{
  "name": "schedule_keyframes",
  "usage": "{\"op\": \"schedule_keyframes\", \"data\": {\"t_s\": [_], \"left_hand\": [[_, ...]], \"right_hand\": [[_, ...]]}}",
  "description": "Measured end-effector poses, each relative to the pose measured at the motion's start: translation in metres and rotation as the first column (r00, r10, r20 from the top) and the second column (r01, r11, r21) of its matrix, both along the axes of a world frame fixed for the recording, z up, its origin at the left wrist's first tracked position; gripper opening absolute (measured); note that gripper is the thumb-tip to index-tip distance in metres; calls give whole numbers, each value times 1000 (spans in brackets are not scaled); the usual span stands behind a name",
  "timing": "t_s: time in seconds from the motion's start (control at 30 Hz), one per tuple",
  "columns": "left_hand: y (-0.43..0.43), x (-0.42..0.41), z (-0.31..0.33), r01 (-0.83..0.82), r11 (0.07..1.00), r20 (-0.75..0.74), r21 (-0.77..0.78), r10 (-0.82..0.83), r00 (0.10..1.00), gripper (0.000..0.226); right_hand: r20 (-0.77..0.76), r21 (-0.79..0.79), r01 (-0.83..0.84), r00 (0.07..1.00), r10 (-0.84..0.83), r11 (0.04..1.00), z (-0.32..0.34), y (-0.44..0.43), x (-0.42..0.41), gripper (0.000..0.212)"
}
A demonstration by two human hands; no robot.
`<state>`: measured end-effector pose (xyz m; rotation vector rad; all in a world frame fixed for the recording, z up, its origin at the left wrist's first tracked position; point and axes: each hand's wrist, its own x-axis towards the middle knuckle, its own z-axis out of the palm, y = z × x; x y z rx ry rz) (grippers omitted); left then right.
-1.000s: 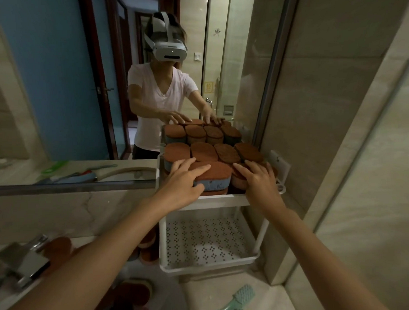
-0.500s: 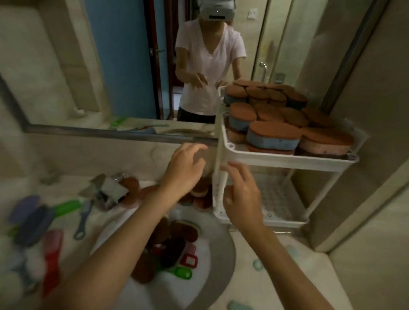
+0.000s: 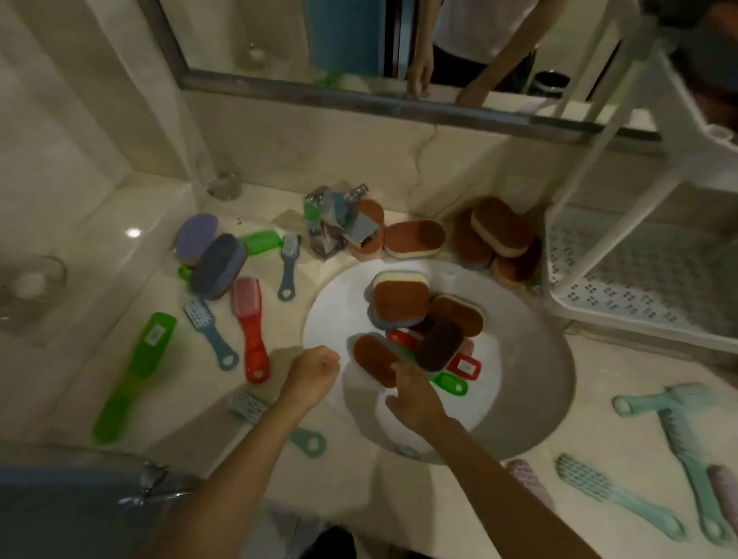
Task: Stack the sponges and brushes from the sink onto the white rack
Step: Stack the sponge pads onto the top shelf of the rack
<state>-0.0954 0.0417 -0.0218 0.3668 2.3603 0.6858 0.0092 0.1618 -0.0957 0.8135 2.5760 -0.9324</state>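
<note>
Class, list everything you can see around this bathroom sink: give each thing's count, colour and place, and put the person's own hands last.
Sink: one, white, centre.
Sponges in sink: about four, brown-topped, one dark, piled in the bowl.
Brushes in sink: red and green handles under the sponges; count unclear.
Sponges behind sink: several, brown-topped, by the faucet and the rack.
Faucet: one, chrome, behind the sink.
Sponges on left counter: two, purple and blue.
Brushes on left counter: red, blue and green, scattered.
Brushes on right counter: teal and pink.
White rack: one, right; lower shelf bare.
Mirror: one, on the wall.
Left hand: at the sink's rim, curled.
Right hand: on a brown sponge.
</note>
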Motion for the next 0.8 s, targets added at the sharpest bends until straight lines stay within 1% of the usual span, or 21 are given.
{"op": "schedule_keyframes", "data": {"t_s": [0.1,0.17,0.27,0.3,0.4,0.5,0.57,0.67,0.73,0.8], "left_hand": [[-5,-14,-15,6,1000,9,-5,-6,1000,28],[-5,-23,-23,20,1000,17,-6,-20,1000,30],[1,-36,-31,55,998,18,12,-56,998,31],[4,-40,-33,70,997,17,21,-71,997,31],[19,-52,-36,114,992,-11,49,-114,993,30],[42,-70,-38,140,984,-93,106,-130,987,30],[64,-83,-39,199,976,-198,83,-180,964,31],[103,-99,-44,366,931,-317,3,-346,883,32],[125,-104,-55,484,873,-317,-56,-475,821,39],[142,-105,-70,576,805,-283,-143,-591,755,48]], "right_hand": [[-26,86,79,997,-77,993,-24,-6,-22,68],[-7,97,111,994,-111,989,-37,-6,-36,76],[-44,251,198,980,-193,947,-48,-5,-52,78],[-14,244,223,974,-227,944,-45,-5,-56,73],[110,138,245,959,-261,960,-39,-2,-60,59],[85,36,280,956,-282,959,-33,2,-57,56],[61,3,344,937,-343,939,-27,8,-52,56],[29,4,454,891,-454,891,-10,26,-46,52],[-4,-42,516,856,-517,855,-1,40,-42,51],[-10,-82,570,820,-573,817,8,54,-37,44]]}}
